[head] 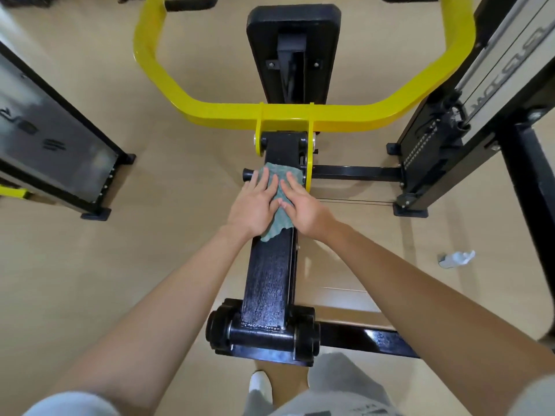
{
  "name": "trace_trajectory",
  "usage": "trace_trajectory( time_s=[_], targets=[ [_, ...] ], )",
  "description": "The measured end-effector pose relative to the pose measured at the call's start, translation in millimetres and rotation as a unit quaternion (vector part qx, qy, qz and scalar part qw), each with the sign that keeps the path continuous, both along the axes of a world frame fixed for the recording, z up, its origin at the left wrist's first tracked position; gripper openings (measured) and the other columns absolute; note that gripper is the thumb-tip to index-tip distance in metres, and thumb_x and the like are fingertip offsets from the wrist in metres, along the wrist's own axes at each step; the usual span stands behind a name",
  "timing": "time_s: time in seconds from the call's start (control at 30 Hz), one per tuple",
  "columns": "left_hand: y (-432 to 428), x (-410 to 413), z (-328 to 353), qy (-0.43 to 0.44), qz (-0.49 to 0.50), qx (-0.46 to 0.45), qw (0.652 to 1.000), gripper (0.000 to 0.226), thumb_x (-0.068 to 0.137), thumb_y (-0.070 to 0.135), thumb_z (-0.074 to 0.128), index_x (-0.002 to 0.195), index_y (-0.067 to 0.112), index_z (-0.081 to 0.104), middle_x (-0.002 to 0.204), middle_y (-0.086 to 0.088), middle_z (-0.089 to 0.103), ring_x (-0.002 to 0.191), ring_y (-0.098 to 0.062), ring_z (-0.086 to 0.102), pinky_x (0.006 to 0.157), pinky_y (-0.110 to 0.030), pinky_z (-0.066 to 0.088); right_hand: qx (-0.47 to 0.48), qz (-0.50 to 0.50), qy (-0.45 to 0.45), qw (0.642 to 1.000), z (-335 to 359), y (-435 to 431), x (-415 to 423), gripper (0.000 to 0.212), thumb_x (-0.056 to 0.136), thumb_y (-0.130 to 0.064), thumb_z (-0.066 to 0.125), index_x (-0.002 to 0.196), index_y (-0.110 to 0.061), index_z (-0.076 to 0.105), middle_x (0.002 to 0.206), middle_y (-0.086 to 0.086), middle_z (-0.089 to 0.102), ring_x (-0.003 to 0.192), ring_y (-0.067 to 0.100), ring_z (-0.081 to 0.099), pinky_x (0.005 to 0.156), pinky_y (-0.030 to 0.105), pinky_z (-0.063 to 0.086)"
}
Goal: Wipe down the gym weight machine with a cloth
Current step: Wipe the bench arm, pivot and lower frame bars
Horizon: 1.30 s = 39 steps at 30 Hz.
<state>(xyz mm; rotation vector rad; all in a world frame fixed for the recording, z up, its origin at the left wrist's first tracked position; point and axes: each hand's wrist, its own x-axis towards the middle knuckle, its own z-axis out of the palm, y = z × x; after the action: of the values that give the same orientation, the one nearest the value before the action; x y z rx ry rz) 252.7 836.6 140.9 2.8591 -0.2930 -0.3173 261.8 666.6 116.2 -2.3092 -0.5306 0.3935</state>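
Pressing down flat, both hands are on the rag. The left hand (255, 202) lies with straight, slightly spread fingers on the left half of the teal-green textured cloth (278, 178). The right hand (303, 205) mirrors it on the right half, thumbs almost meeting in the middle. No pinching here, just palms and fingers bearing down.

The cloth sits draped over the top face of the long black rectangular steel beam (267, 280), up at its far end, with one corner trailing toward six o'clock under the palms. Just past the fingertips at twelve o'clock comes the bent yellow tubular steel frame (345, 112), and beyond that the black padded rest (261, 40). The black weight-stack tower (426, 151) is out at three o'clock. A white spray bottle (456, 259) lies on the tan floor at four o'clock. The beam's black round-ended pivot (261, 331) sits at six.

This looks like the beam-top wipe, at the far reach of a stroke. The next move calls for an even-pressure drag back toward six o'clock, then wrapping the cloth over the beam's side faces. The yellow frame and pad look like later work.
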Motion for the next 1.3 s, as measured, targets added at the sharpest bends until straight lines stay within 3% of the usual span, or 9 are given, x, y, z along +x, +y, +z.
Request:
trace_trajectory(
  time_s=[0.1,0.2,0.27,0.43,0.53,0.77,0.83,0.93,1.3],
  targets=[
    [-0.3,9.3,-2.0,0.004,-0.006,-0.015,1.0,0.059,0.111,0.033,0.031,0.16,0.006,0.014,0.169,-0.017,0.002,0.156,-0.031,-0.002,0.127,-0.042,0.007,-0.058,0.014,-0.048,0.997,0.6,6.7,5.7,0.054,0.11,-0.02,0.036,0.156,0.002,0.02,0.166,0.018,0.008,0.155,0.028,0.013,0.125,0.029,0.006],
    [0.5,3.5,-2.8,0.012,-0.011,-0.055,0.998,0.06,0.111,0.029,0.035,0.159,0.0,0.015,0.168,-0.02,0.003,0.156,-0.03,-0.003,0.128,-0.04,0.007,-0.134,-0.029,-0.108,0.985,2.5,13.0,-11.2,0.053,0.105,-0.03,0.031,0.148,-0.002,0.044,0.158,0.02,0.036,0.137,0.04,0.045,0.111,0.048,0.042],
    [3.3,-10.4,-3.6,-0.003,-0.028,-0.056,0.998,0.06,0.11,0.028,0.037,0.158,-0.001,0.017,0.168,-0.02,0.005,0.156,-0.03,-0.002,0.128,-0.037,0.006,-0.168,-0.032,-0.152,0.973,2.7,14.5,-28.0,0.055,0.101,-0.031,0.03,0.141,-0.001,0.054,0.148,0.021,0.05,0.13,0.041,0.05,0.102,0.049,0.047],
    [20.3,-43.9,-7.3,-0.043,-0.091,-0.031,0.994,0.061,0.109,0.033,0.04,0.157,-0.001,0.025,0.166,-0.02,0.014,0.156,-0.031,0.007,0.125,-0.031,0.004,-0.256,0.046,-0.112,0.959,10.6,13.2,-59.0,0.072,0.1,-0.04,0.004,0.156,0.001,0.023,0.165,0.019,0.019,0.155,0.032,0.011,0.124,0.048,0.02],
    [27.9,-32.5,-12.9,-0.068,-0.123,0.025,0.99,0.064,0.107,0.043,0.033,0.157,0.005,0.028,0.166,-0.019,0.02,0.155,-0.032,0.014,0.127,-0.043,0.017,-0.251,0.034,-0.124,0.959,23.0,15.0,-60.1,0.068,0.101,-0.039,0.012,0.155,0.001,0.026,0.163,0.02,0.023,0.153,0.033,0.018,0.125,0.047,0.02],
    [41.1,23.8,-11.5,-0.09,-0.159,0.087,0.979,0.069,0.102,0.047,0.016,0.159,0.01,0.026,0.167,-0.013,0.022,0.155,-0.025,0.018,0.126,-0.041,0.018,-0.359,-0.019,-0.151,0.921,23.1,42.8,-17.9,0.051,0.097,-0.023,0.047,0.136,0.007,0.056,0.141,0.029,0.054,0.132,0.04,0.054,0.112,0.051,0.042],
    [44.2,41.9,-10.5,-0.098,-0.17,0.09,0.976,0.071,0.102,0.046,0.008,0.16,0.008,0.023,0.167,-0.014,0.019,0.155,-0.024,0.017,0.126,-0.04,0.014,-0.385,-0.02,-0.128,0.914,27.4,53.0,-1.3,0.059,0.099,-0.022,0.054,0.148,0.008,0.039,0.155,0.029,0.036,0.145,0.039,0.037,0.12,0.048,0.028],
    [45.6,71.6,-8.9,-0.091,-0.187,0.096,0.973,0.065,0.108,0.045,0.014,0.161,0.009,0.009,0.169,-0.013,0.006,0.157,-0.023,0.005,0.127,-0.038,0.004,-0.421,-0.042,-0.074,0.903,35.0,63.7,27.7,0.059,0.11,-0.026,0.023,0.159,-0.001,0.0,0.167,0.018,-0.002,0.156,0.03,0.0,0.126,0.042,-0.001],
    [58.7,120.7,-1.1,-0.092,-0.274,0.104,0.952,0.07,0.108,0.05,0.018,0.161,0.007,0.009,0.169,-0.018,0.005,0.157,-0.03,0.001,0.127,-0.041,0.002,-0.435,-0.06,-0.076,0.895,35.3,70.9,42.0,0.059,0.11,-0.029,0.019,0.158,0.001,0.001,0.167,0.021,0.0,0.156,0.032,0.002,0.127,0.042,0.002]
  ],
)
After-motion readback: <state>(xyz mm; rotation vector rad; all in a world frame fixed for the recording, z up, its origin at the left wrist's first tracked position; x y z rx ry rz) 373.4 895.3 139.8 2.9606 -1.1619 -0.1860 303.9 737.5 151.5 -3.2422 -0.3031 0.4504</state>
